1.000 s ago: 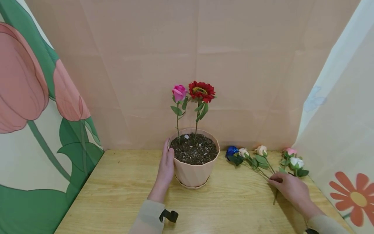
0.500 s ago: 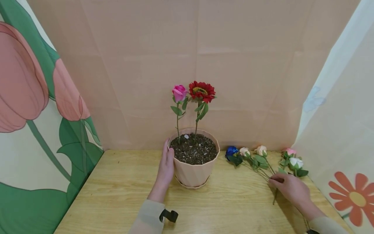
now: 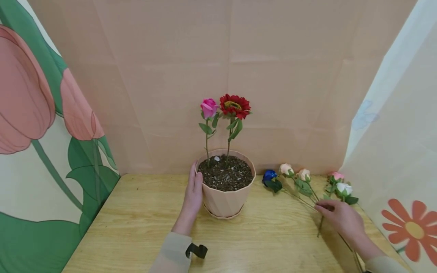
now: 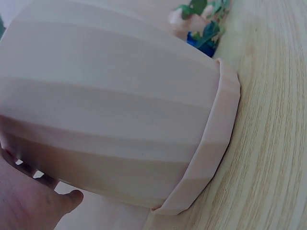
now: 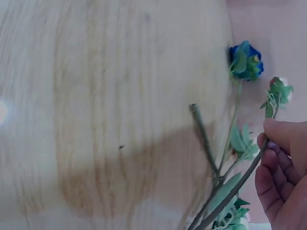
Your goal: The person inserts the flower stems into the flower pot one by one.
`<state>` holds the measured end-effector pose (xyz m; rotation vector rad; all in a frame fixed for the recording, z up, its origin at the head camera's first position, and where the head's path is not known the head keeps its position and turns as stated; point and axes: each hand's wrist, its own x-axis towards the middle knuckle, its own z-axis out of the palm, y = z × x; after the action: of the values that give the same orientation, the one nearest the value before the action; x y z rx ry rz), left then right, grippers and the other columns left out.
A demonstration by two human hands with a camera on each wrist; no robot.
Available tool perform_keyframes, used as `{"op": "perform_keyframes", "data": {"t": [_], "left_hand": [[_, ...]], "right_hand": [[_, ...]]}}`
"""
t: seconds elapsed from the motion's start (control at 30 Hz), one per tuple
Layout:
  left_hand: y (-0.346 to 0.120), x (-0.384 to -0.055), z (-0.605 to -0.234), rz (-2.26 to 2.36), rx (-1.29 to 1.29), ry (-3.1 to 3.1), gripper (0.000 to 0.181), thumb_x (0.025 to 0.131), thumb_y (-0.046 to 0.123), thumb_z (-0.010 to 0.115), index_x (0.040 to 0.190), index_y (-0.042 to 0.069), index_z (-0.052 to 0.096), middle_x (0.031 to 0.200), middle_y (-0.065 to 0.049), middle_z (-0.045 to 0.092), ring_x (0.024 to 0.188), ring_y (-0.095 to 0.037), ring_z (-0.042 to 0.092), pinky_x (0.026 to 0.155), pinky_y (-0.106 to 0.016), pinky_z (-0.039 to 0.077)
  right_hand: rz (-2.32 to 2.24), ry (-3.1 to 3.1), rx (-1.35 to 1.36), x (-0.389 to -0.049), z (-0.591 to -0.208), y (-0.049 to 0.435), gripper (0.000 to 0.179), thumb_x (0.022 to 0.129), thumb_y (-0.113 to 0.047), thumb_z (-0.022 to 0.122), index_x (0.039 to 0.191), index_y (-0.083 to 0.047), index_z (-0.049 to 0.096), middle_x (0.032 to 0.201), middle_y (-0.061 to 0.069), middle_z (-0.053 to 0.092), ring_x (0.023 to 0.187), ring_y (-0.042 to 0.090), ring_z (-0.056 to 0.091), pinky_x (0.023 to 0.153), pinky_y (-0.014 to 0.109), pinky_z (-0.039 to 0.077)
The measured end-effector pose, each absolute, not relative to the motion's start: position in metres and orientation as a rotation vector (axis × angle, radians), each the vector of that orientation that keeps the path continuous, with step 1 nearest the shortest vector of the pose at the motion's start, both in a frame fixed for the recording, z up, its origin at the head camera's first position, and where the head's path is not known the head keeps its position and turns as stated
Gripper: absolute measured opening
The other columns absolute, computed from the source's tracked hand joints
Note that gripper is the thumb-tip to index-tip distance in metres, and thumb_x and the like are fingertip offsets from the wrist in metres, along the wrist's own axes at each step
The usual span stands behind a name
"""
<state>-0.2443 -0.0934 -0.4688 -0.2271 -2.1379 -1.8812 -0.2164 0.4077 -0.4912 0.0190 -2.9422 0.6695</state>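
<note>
My left hand [image 3: 194, 191] rests against the left side of a pale pink flowerpot [image 3: 225, 201], fingers straight along its wall; the left wrist view shows the pot wall [image 4: 110, 105] up close. A bright pink rose [image 3: 209, 108] and a red daisy-like flower [image 3: 235, 106] stand upright in the dark soil [image 3: 227, 176]. To the right, my right hand [image 3: 341, 218] pinches the stem of a pale cream-pink rose [image 3: 286, 169] between thumb and fingers. In the right wrist view that stem [image 5: 235, 189] runs through the fingertips, its rose head pointing away.
Near the held rose lie a blue rose [image 3: 269, 176] and a peach rose [image 3: 304, 174]. A white rose [image 3: 344, 188] and a pink rose [image 3: 337, 176] lie farther right. Beige cloth [image 3: 164, 94] hangs behind the wooden table [image 3: 143, 227].
The cream-pink rose has lifted slightly and its head has moved up, apart from the blue rose. The left hand stays on the pot.
</note>
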Motion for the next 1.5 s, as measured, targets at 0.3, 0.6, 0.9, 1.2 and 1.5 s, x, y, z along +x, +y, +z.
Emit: {"op": "perform_keyframes", "data": {"t": [0.3, 0.6, 0.9, 1.2, 1.5], "left_hand": [[-0.094, -0.245, -0.469, -1.874, -0.230, -2.142, 0.056, 0.123, 0.042, 0.029, 0.178, 0.035, 0.018, 0.184, -0.004, 0.016, 0.166, -0.038, 0.021, 0.131, -0.065, 0.018], [-0.094, -0.245, -0.470, -1.893, -0.229, -2.135, 0.057, 0.123, 0.043, 0.029, 0.178, 0.034, 0.018, 0.184, -0.005, 0.016, 0.166, -0.039, 0.019, 0.132, -0.065, 0.017], [-0.094, -0.246, -0.472, -1.892, -0.228, -2.142, 0.057, 0.123, 0.046, 0.029, 0.178, 0.036, 0.018, 0.184, -0.004, 0.016, 0.166, -0.038, 0.020, 0.131, -0.066, 0.017], [-0.094, -0.245, -0.470, -1.897, -0.220, -2.149, 0.057, 0.123, 0.046, 0.029, 0.178, 0.036, 0.017, 0.184, -0.005, 0.016, 0.165, -0.040, 0.021, 0.131, -0.066, 0.018], [-0.094, -0.244, -0.469, -1.887, -0.222, -2.147, 0.058, 0.123, 0.045, 0.029, 0.178, 0.035, 0.016, 0.183, -0.007, 0.016, 0.165, -0.039, 0.021, 0.131, -0.066, 0.019]], "right_hand": [[0.762, -2.872, 0.026, -0.213, -0.479, 0.393, 0.058, 0.107, -0.062, 0.065, 0.129, -0.012, 0.082, 0.115, 0.014, 0.082, 0.082, 0.018, 0.072, 0.062, 0.040, 0.052], [0.832, -2.768, 0.046, -0.211, -0.459, 0.372, 0.048, 0.108, -0.054, 0.070, 0.127, -0.011, 0.082, 0.110, 0.009, 0.083, 0.086, 0.021, 0.074, 0.067, 0.043, 0.057], [0.887, -2.685, 0.079, -0.208, -0.434, 0.350, 0.044, 0.108, -0.047, 0.073, 0.127, -0.009, 0.082, 0.106, 0.009, 0.083, 0.085, 0.021, 0.074, 0.063, 0.030, 0.054], [0.962, -2.608, 0.103, -0.208, -0.404, 0.325, 0.045, 0.107, -0.048, 0.074, 0.131, -0.010, 0.082, 0.116, 0.010, 0.082, 0.094, 0.015, 0.074, 0.068, 0.022, 0.056], [1.019, -2.547, 0.101, -0.209, -0.385, 0.304, 0.047, 0.108, -0.049, 0.071, 0.132, -0.009, 0.081, 0.117, 0.013, 0.082, 0.092, -0.001, 0.068, 0.068, 0.017, 0.054]]}}
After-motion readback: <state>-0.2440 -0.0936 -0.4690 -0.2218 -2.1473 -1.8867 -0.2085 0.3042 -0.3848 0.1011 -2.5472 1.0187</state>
